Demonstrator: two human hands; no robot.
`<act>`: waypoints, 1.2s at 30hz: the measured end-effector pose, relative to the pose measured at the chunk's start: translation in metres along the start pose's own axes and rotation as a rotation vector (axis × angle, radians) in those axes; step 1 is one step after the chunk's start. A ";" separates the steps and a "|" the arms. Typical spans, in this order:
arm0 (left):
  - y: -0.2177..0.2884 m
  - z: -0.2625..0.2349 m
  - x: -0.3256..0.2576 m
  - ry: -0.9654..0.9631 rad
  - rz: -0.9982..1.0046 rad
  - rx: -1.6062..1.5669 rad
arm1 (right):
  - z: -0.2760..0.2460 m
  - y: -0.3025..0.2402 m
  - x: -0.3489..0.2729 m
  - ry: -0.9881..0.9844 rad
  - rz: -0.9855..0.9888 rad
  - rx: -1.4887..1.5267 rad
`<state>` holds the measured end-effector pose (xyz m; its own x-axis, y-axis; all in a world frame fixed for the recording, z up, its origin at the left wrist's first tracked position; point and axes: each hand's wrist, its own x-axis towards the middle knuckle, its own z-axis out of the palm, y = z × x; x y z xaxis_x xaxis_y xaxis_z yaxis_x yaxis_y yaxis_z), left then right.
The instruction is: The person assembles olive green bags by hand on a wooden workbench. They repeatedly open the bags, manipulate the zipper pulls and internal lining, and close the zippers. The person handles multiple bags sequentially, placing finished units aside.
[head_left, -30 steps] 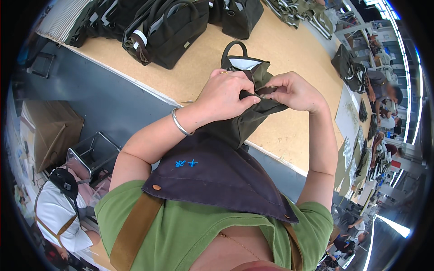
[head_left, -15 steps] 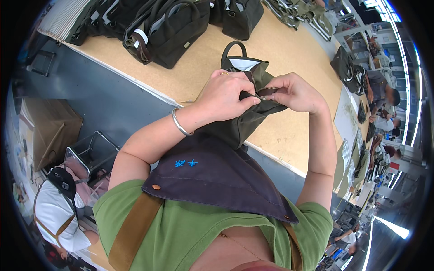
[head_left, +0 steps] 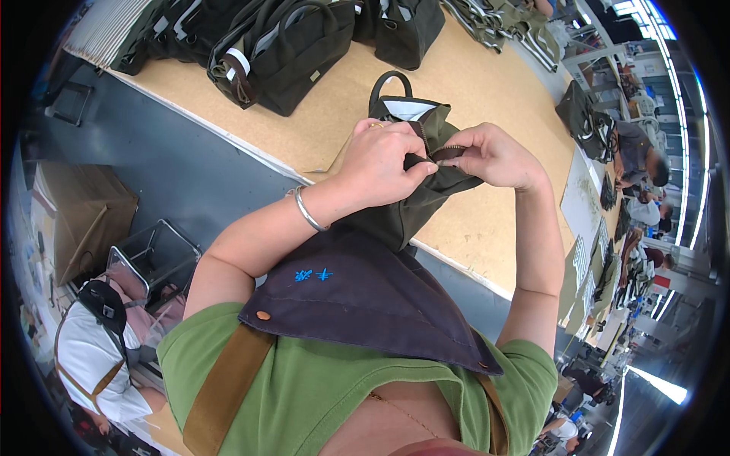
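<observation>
A dark olive fabric bag (head_left: pixel 407 216) with a loop handle and a pale lining stands at the table's near edge, in front of my apron. Along its opening runs a brown zipper (head_left: pixel 450 150) with metal teeth, spread apart in a V. My left hand (head_left: pixel 389 161), a silver bangle on its wrist, pinches the fabric and zipper edge at the left of the V. With thumb and forefinger, my right hand (head_left: pixel 490 157) grips the zipper tape on the right side. Fingers partly cover the point where both zipper sides meet.
Several finished-looking dark bags (head_left: pixel 293 64) stand at the table's far left. More folded fabric pieces (head_left: pixel 506 30) lie at the far end. Another dark bag (head_left: pixel 584 121) sits at the right. A cardboard box (head_left: pixel 87 213) and a seated person (head_left: pixel 103 357) are at the left.
Both hands keep their grip on the zipper with only slight finger movement. My left wrist has shifted very slightly; the bag is almost unmoved.
</observation>
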<state>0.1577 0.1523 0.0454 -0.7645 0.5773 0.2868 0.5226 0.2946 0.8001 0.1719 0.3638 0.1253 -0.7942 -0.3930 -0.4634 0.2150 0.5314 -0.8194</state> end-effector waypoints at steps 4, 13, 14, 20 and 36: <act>0.000 0.000 -0.002 0.025 0.008 0.000 | -0.010 0.004 0.001 -0.056 0.102 0.106; -0.003 -0.010 0.005 -0.052 0.124 -0.047 | 0.000 -0.004 -0.003 0.000 0.059 0.011; -0.004 -0.012 0.006 -0.073 0.137 -0.051 | -0.001 -0.004 -0.003 -0.007 0.080 0.000; -0.001 -0.023 0.012 -0.137 0.053 -0.206 | -0.002 -0.001 -0.004 0.001 0.090 0.012; -0.008 -0.016 0.014 -0.013 0.223 -0.056 | 0.011 -0.006 -0.008 0.174 -0.048 -0.037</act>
<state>0.1370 0.1457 0.0511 -0.6272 0.6333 0.4533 0.6563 0.1164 0.7455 0.1827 0.3559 0.1299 -0.8901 -0.2849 -0.3557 0.1558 0.5432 -0.8250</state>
